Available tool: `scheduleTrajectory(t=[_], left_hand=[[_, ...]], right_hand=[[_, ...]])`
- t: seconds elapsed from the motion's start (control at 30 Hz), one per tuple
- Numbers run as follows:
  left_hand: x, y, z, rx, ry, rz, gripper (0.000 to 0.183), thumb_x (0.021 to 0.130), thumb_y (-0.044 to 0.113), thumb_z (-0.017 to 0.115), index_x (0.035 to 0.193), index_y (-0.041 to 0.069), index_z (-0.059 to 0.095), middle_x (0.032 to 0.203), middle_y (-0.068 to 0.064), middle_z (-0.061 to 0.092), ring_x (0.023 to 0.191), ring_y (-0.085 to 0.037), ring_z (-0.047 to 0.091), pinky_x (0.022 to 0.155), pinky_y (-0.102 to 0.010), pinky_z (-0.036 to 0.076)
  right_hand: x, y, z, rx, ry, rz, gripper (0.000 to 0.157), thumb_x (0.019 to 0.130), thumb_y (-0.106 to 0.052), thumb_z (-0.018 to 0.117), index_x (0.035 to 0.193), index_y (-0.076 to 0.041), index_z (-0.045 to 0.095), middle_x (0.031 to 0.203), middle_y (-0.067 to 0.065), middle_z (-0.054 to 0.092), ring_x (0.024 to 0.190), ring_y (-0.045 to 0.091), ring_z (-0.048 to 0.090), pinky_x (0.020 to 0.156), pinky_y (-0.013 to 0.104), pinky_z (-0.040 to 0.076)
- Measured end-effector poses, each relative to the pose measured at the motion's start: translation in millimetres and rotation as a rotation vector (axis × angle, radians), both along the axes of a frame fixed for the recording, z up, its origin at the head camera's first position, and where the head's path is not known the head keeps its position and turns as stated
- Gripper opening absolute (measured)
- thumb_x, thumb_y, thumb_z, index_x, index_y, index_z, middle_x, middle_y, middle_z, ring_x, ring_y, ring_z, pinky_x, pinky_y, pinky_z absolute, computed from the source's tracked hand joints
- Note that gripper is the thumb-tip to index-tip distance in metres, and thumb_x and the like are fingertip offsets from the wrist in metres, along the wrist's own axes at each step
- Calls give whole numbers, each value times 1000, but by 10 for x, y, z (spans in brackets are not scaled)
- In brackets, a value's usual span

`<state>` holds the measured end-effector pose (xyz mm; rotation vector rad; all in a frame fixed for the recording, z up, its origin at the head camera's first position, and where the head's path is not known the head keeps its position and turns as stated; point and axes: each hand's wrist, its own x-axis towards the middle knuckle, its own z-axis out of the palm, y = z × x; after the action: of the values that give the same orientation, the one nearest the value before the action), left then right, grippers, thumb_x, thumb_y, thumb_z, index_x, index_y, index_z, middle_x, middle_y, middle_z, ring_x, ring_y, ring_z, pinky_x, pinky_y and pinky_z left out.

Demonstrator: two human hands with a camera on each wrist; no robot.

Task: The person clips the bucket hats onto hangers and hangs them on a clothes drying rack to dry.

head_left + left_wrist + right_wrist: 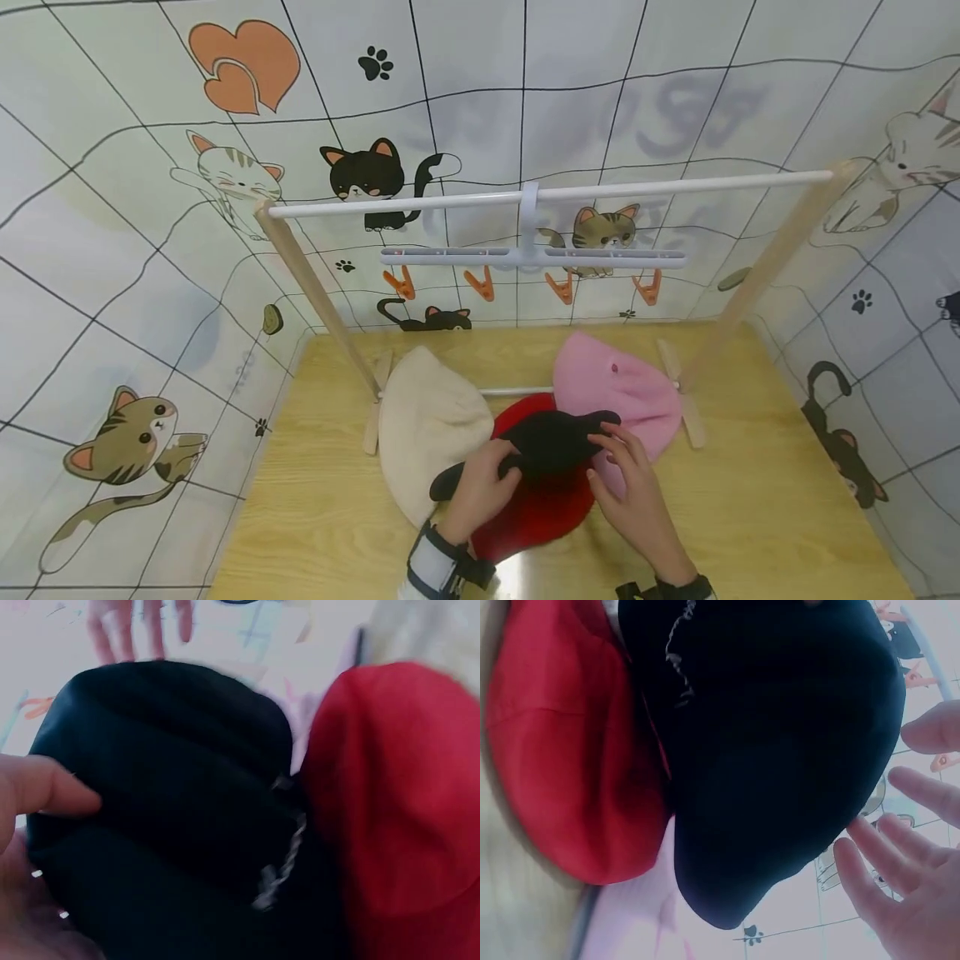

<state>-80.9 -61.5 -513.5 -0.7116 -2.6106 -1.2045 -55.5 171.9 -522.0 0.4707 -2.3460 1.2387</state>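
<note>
A black beret [551, 442] with a line of white stitched lettering is held up over a red beret [536, 525]. My left hand [483, 487] grips its near left side, the thumb pressed on the fabric in the left wrist view. Close by its right edge is my right hand [633, 496], with fingers spread and fingertips right at the black cloth; the right wrist view shows the palm [922, 915] turned toward it. To the left lies a cream beret [431, 425], and a pink beret [618, 387] lies to the right, partly behind my right hand.
Behind the berets stands a rack with wooden posts [315, 292] and a white top rod [450, 202]. From the rod hangs a pale hanger [450, 258] with several orange clips [480, 285]. Cat-patterned wall sheets surround the wooden table [765, 500].
</note>
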Motion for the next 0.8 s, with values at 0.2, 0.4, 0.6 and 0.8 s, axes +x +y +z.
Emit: scheduleTrajectory(t=[0.2,0.4,0.6,0.8], left_hand=[[-209,-263,211,4,-15,-6,13,80,-7,61,87,3,66,80,-5,65,70,-14,53,65,-27,47],[-379,-379,323,76,-25,10,16,84,-7,56,87,5,66,81,-3,64,63,-10,51,59,-24,46],[-497,-489,429,64,7,12,19,85,-8,52,86,6,65,77,0,60,62,-11,45,58,-24,41],[-513,-675,545,64,30,52,24,85,-11,48,89,5,66,80,-3,62,69,-15,50,66,-29,44]], right_hand=[[-170,-28,68,2,51,44,45,75,10,67,118,-1,61,127,20,51,112,25,51,90,16,40],[-256,-36,190,36,74,31,42,77,7,67,118,-1,61,124,17,55,108,26,54,89,14,37],[-273,-67,248,38,55,25,40,78,4,67,117,0,61,124,16,55,109,28,54,96,13,32],[-306,-118,230,60,63,35,39,77,4,68,116,-2,62,121,14,57,107,28,55,97,11,29]])
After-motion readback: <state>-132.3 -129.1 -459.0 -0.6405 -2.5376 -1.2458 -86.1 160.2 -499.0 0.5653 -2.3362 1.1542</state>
